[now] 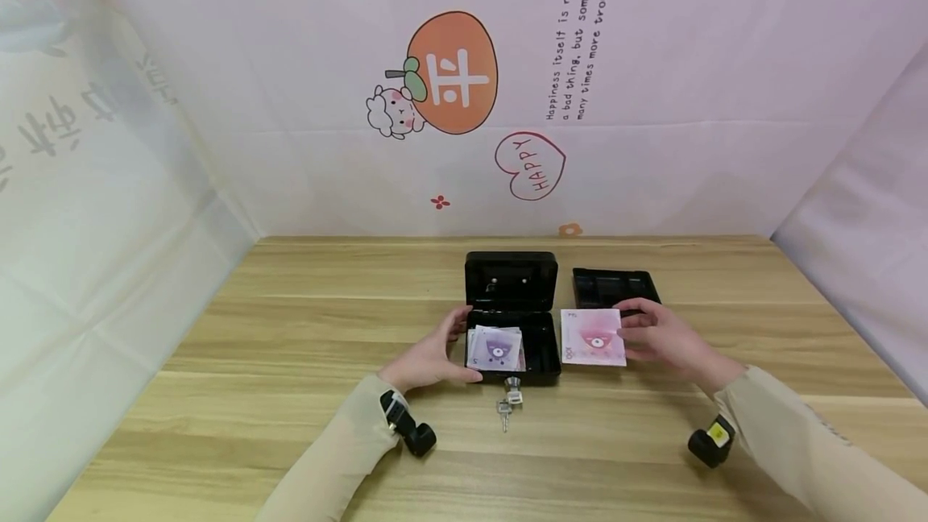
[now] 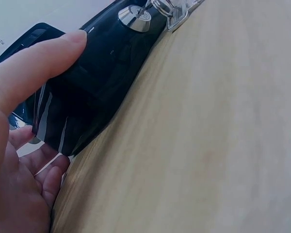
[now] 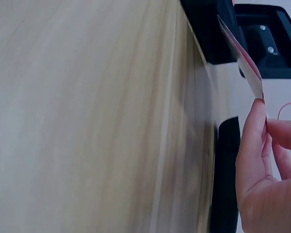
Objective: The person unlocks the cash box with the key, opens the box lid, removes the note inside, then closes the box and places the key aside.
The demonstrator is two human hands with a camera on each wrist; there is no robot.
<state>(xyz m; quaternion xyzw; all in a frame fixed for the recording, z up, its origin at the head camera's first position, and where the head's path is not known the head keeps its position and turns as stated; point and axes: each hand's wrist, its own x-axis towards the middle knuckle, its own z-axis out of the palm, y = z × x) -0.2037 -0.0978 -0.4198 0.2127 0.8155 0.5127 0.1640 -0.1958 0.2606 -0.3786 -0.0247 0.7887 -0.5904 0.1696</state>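
Note:
A black cash box (image 1: pixel 536 379) stands on the table with its lid (image 1: pixel 511 282) raised. Purple banknotes (image 1: pixel 497 347) lie in its left part. My left hand (image 1: pixel 433 354) holds the box by its left side, thumb at the front edge and fingers farther back. In the left wrist view the thumb reaches over the box (image 2: pixel 102 68) near its silver lock (image 2: pixel 135 18). Just right of the box, my right hand (image 1: pixel 663 338) pinches a pink 100 banknote (image 1: pixel 590 337) by its right edge. Edge-on in the right wrist view, the banknote (image 3: pixel 247 68) sits between thumb and fingers.
A black tray (image 1: pixel 602 287) lies behind my right hand, partly covered by it. Keys (image 1: pixel 504 413) hang at the lock in front of the box. A printed cloth (image 1: pixel 326 184) rises behind the wooden table (image 1: pixel 319 296).

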